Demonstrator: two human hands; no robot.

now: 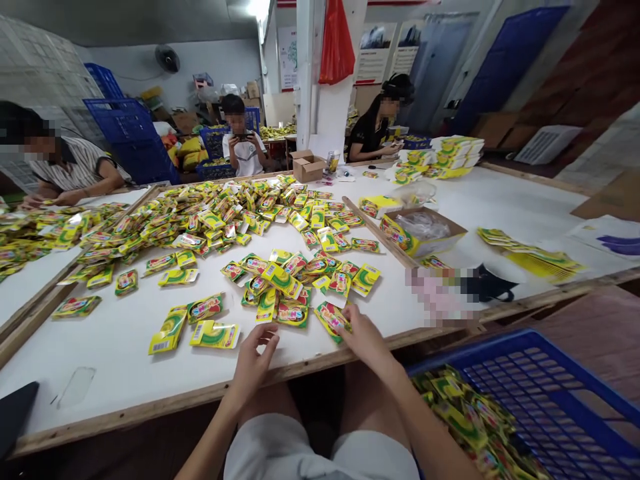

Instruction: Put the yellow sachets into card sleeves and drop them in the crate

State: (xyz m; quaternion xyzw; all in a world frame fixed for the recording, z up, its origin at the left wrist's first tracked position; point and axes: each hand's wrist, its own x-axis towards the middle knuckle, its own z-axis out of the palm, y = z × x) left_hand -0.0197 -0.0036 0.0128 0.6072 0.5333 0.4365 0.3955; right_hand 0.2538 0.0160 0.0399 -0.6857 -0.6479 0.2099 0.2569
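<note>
Many small yellow-green packets (280, 280) lie in a loose heap on the white table (120, 347) in front of me. My right hand (361, 337) rests at the near edge of the heap, its fingers touching a packet (331, 319). My left hand (253, 360) hovers over the table's front edge with fingers slightly curled and apart, holding nothing. Three single packets (215, 333) lie just left of it.
A blue crate (540, 393) partly filled with packets stands at my lower right. An open cardboard box (425, 230) and a wooden divider (375, 230) sit right of the heap. A larger pile (200, 213) spreads farther back. Three other people sit around the table.
</note>
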